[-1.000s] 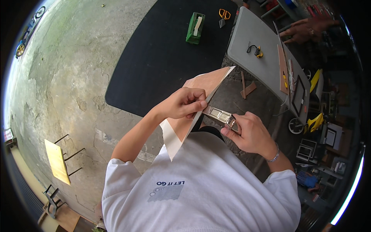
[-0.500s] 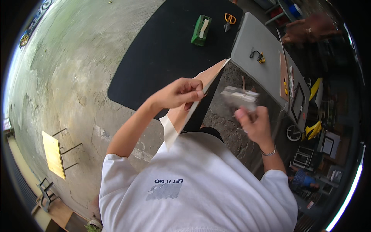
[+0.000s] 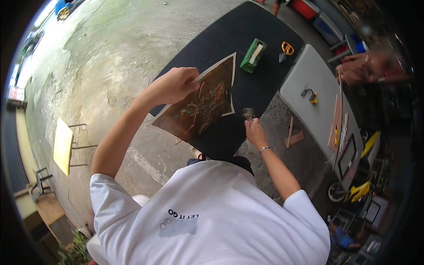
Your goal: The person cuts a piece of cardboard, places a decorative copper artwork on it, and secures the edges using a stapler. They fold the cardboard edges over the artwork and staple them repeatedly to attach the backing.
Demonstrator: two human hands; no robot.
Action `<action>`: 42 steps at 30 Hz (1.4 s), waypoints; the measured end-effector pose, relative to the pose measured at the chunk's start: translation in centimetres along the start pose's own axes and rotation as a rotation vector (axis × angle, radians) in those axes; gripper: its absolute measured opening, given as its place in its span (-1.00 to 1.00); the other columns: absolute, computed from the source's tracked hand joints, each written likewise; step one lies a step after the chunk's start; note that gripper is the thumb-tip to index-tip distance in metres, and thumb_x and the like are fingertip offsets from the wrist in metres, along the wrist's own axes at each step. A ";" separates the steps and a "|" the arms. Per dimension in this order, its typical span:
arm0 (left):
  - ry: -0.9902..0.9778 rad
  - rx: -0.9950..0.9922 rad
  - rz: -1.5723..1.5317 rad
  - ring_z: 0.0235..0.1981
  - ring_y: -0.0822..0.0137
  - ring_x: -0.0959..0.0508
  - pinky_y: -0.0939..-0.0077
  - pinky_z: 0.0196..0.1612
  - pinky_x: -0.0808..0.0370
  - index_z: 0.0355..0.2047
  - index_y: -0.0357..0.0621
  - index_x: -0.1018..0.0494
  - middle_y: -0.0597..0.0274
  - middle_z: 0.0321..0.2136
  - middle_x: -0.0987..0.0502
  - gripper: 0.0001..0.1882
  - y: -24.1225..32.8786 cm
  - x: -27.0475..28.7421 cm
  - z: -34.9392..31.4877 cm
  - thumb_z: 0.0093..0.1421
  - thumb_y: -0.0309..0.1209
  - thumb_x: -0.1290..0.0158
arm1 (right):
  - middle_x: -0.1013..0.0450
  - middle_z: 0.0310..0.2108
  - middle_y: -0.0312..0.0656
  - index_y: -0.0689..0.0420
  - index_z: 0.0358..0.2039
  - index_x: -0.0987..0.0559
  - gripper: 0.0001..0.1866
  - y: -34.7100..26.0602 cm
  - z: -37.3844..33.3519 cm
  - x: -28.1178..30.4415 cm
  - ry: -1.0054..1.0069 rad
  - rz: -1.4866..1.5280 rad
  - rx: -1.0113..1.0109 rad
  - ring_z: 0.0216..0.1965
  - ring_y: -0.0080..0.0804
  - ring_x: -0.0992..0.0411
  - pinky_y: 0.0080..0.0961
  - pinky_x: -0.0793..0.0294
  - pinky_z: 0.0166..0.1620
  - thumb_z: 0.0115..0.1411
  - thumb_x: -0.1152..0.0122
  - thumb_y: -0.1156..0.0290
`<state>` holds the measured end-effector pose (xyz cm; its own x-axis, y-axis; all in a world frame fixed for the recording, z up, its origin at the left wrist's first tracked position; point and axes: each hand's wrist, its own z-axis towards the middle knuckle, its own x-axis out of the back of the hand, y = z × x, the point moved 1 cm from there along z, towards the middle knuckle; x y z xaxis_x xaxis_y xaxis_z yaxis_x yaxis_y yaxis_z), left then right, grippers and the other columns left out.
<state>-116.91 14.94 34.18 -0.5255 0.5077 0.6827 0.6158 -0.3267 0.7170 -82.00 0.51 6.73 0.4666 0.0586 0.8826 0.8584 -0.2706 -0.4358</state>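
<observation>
My left hand (image 3: pixel 176 86) is closed on the upper left edge of a picture panel (image 3: pixel 201 101). The panel is tilted up above the black table (image 3: pixel 198 48) and shows a dark brown picture with a plant-like pattern and a pale border. Lower and to the right, my right hand (image 3: pixel 255 129) is wrapped round a flat, greyish tool with a flared end, like a wide brush (image 3: pixel 248 114). The tool's head points up, just right of the panel and apart from it. Most of its handle is hidden in my fingers.
On the black table lie a green holder with a pale bar (image 3: pixel 254 55) and a yellow-handled tool (image 3: pixel 287 48). A grey table (image 3: pixel 304 79) on the right bears a small yellow-and-black tool (image 3: pixel 313 98), wooden strips (image 3: pixel 336 123) and a black frame (image 3: pixel 347 157). Another person (image 3: pixel 357 68) is beyond it.
The panel has turned from nearly edge-on to showing its picture, and my left hand has moved left and up with it. My right hand has moved left with the brush-like tool.
</observation>
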 end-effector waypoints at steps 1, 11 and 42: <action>0.046 0.035 0.014 -0.48 0.10 -0.49 0.21 -0.37 -0.40 -0.29 -0.30 -0.44 -0.03 -0.52 -0.50 -0.81 0.4 0.1 -0.4 0.27 -0.39 -0.12 | -0.45 -0.08 0.29 0.29 -0.14 -0.37 -0.55 -0.1 1.5 -0.9 -0.008 -0.039 0.023 -0.07 0.30 -0.48 0.07 -0.44 -0.04 0.35 -0.09 0.08; 0.394 0.277 0.223 -0.41 -0.11 -0.55 0.10 -0.34 -0.43 -0.28 -0.18 -0.49 -0.03 -0.51 -0.55 -0.91 6.2 -2.6 -7.2 0.23 -0.46 -0.12 | -0.41 -0.11 -0.11 0.12 -0.07 -0.43 -0.56 2.3 13.8 -3.2 0.107 -0.471 0.504 -0.03 -0.12 -0.41 -0.15 -0.36 0.00 0.21 -0.28 0.09; 0.853 0.451 0.137 -0.31 0.17 -0.69 0.37 -0.25 -0.58 -0.30 -0.23 -0.58 0.08 -0.38 -0.66 -0.93 11.4 -10.7 -1.5 0.19 -0.53 -0.18 | -0.62 -0.44 -0.17 0.21 -0.28 -0.63 -0.94 -21.1 9.3 18.0 -0.483 0.864 1.203 -0.40 -0.44 -0.63 -0.57 -0.57 -0.33 0.26 -0.26 0.51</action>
<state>-105.13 4.61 35.20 -0.5717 -0.3176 0.7565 0.7770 0.0865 0.6235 -89.67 16.23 30.18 0.7102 0.6529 0.2632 -0.1475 0.5036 -0.8512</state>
